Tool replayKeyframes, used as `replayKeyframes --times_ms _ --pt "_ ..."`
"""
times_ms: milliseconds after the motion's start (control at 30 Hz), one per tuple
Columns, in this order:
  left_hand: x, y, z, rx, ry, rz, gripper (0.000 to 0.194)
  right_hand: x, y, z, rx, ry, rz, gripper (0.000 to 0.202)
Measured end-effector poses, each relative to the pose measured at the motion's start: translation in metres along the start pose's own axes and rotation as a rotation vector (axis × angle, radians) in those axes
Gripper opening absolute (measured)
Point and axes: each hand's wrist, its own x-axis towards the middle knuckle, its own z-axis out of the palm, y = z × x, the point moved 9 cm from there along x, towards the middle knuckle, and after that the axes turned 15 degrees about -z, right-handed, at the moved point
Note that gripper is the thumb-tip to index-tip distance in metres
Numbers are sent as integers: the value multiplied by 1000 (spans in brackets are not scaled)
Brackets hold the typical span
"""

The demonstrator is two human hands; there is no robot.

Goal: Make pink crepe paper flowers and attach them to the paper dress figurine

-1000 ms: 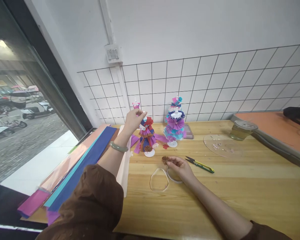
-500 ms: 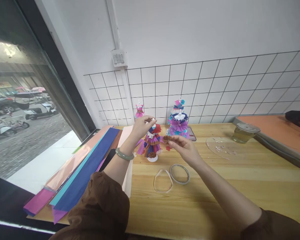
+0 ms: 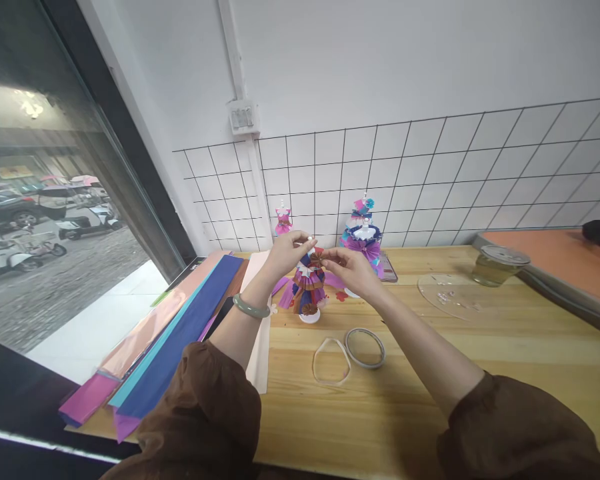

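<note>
A small dress-form figure (image 3: 310,283) in a layered paper dress of purple, brown, blue and red stands on a round white base. My left hand (image 3: 293,257), with a green bangle on its wrist, pinches the white knob at the figure's top. Between the fingertips of my right hand (image 3: 353,270) is a brown pleated paper rosette (image 3: 317,259), held against the figure's upper right side. Another brown rosette (image 3: 309,309) sits low on the skirt. Behind stand more dressed figures: a pink one (image 3: 283,220) and a blue and purple one (image 3: 364,233).
Two rolls of tape, one thin and pale (image 3: 331,362) and one grey (image 3: 365,348), lie on the wooden table in front. Folded coloured paper (image 3: 180,333) is stacked at left. A clear plate of small bits (image 3: 447,297) and a lidded cup (image 3: 500,265) stand at right.
My right hand has moved left and up, bringing the brown rosette from beside the figure to its upper body. My left hand keeps its hold on the top. The view has shifted slightly.
</note>
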Motion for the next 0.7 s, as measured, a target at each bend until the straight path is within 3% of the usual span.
replayKeyframes --times_ms 700 --pt "-8 10 -2 87 -1 -8 25 8 15 -7 -36 47 10 17"
